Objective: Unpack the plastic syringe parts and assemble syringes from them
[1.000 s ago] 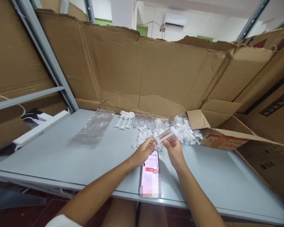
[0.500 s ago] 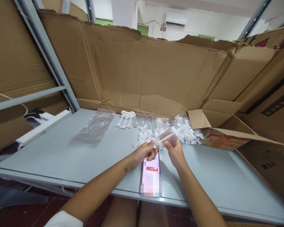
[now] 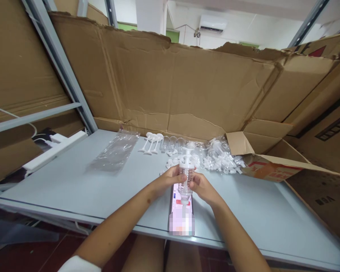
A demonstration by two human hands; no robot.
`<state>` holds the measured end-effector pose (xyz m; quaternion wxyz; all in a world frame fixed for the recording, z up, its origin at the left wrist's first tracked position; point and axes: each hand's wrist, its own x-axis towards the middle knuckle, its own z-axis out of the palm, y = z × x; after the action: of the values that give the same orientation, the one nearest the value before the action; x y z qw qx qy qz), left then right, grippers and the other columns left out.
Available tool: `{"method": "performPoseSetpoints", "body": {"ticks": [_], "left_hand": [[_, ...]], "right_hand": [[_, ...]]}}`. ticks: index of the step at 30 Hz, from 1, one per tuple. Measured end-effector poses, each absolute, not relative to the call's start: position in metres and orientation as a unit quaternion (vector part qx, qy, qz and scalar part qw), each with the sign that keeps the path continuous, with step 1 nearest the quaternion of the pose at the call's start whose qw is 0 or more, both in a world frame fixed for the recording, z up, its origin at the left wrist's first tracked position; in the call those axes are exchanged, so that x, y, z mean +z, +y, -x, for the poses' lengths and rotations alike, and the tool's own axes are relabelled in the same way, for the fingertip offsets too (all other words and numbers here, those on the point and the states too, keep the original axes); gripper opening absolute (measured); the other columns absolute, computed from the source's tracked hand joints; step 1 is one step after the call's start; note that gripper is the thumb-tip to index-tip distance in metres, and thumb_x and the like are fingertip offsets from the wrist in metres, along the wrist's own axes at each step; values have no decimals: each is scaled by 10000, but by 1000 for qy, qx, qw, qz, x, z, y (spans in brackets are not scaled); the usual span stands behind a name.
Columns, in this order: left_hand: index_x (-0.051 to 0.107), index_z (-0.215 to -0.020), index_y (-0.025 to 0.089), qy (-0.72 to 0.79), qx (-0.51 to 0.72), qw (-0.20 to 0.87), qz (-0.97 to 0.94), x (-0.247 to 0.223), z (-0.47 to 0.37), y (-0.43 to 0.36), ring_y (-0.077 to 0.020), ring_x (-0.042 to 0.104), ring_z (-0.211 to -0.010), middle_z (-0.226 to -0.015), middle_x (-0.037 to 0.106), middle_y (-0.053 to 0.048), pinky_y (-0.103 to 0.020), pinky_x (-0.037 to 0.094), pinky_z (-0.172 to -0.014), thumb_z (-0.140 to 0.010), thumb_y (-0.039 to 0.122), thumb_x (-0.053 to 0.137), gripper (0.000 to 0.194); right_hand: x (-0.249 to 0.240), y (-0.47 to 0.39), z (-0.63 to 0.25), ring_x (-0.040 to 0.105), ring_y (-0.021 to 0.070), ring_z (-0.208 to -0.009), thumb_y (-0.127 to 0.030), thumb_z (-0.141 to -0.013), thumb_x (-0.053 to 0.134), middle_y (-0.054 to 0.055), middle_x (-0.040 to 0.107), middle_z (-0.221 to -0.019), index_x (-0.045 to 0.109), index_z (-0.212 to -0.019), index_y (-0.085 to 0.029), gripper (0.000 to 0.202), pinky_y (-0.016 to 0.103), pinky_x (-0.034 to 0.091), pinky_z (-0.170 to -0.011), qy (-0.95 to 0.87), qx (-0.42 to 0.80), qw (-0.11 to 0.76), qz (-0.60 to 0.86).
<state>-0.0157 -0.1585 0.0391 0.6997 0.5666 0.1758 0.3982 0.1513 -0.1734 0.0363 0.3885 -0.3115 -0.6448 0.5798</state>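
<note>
A clear plastic syringe (image 3: 186,189) with a wide barrel, a white collar and a white plunger stands nearly upright between my hands, nozzle end down. My left hand (image 3: 170,179) grips its left side, thumb across the front. The fingers of my right hand (image 3: 203,186) close on its right side. Below it lies a lit phone (image 3: 174,223), partly covered by the syringe. Just behind my hands are small white caps (image 3: 172,162). Farther back are white plungers (image 3: 150,144) and ribbed clear barrels (image 3: 172,143) in a row.
A clear bag of white parts (image 3: 219,158) lies at the back right, beside an open cardboard box (image 3: 269,168). A flat plastic bag (image 3: 115,153) rests on the left of the grey table (image 3: 124,192). Cardboard (image 3: 170,83) walls the back; a power strip (image 3: 55,151) sits at the left edge.
The syringe has turned from a slant to nearly upright and come lower, over the phone. Its plunger now shows above the collar. Both hands have shifted their hold along the barrel.
</note>
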Motion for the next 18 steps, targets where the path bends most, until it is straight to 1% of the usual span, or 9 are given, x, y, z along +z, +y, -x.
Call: {"method": "performPoseSetpoints", "body": {"ticks": [3, 5, 7, 9, 13, 15, 18], "left_hand": [[573, -1079, 177, 176, 476, 698, -506, 38, 17, -156, -268, 542, -1038, -1179, 564, -113, -382, 409, -875, -732, 353, 625, 393], [564, -1063, 192, 177, 516, 693, -472, 39, 19, -154, -264, 547, -1037, -1162, 574, -103, -378, 428, -852, -730, 309, 635, 360], [549, -1063, 209, 181, 528, 691, -458, 42, 21, -152, -258, 559, -1018, -1127, 589, -87, -375, 444, -828, -705, 264, 664, 380], [540, -1064, 213, 191, 536, 689, -449, 44, 22, -151, -247, 575, -985, -1067, 606, -72, -371, 453, -812, -677, 247, 691, 416], [556, -1014, 176, 220, 585, 647, -436, 41, 17, -150, -231, 590, -938, -935, 626, -58, -361, 448, -824, -625, 260, 732, 436], [558, -982, 168, 227, 607, 627, -432, 39, 13, -150, -228, 595, -925, -921, 628, -55, -362, 446, -828, -609, 262, 743, 427], [544, -962, 170, 226, 624, 618, -422, 37, 10, -152, -224, 596, -923, -917, 623, -45, -367, 444, -834, -598, 252, 750, 426]], "right_hand": [[38, -176, -150, 581, 163, -709, -557, -758, 510, 69, 634, -814, 626, -905, -141, 456, 314, 440, -704, -612, 624, 372, 313], [40, -177, -149, 596, 161, -715, -522, -793, 488, 84, 631, -866, 614, -914, -144, 417, 324, 448, -709, -589, 672, 334, 300], [41, -177, -147, 602, 152, -686, -482, -797, 510, 83, 631, -852, 603, -895, -142, 366, 310, 455, -671, -574, 701, 307, 292], [41, -176, -146, 587, 129, -620, -456, -798, 521, 64, 625, -780, 594, -836, -138, 328, 276, 444, -606, -575, 690, 316, 305], [41, -175, -146, 518, 102, -516, -412, -822, 493, 4, 555, -589, 561, -710, -147, 296, 248, 406, -543, -646, 574, 346, 365], [41, -175, -146, 490, 99, -509, -383, -821, 493, -16, 522, -572, 538, -688, -163, 261, 242, 391, -531, -676, 505, 350, 406], [38, -176, -146, 448, 99, -520, -352, -772, 559, -38, 488, -584, 519, -692, -190, 185, 232, 351, -511, -696, 387, 379, 471]]}}
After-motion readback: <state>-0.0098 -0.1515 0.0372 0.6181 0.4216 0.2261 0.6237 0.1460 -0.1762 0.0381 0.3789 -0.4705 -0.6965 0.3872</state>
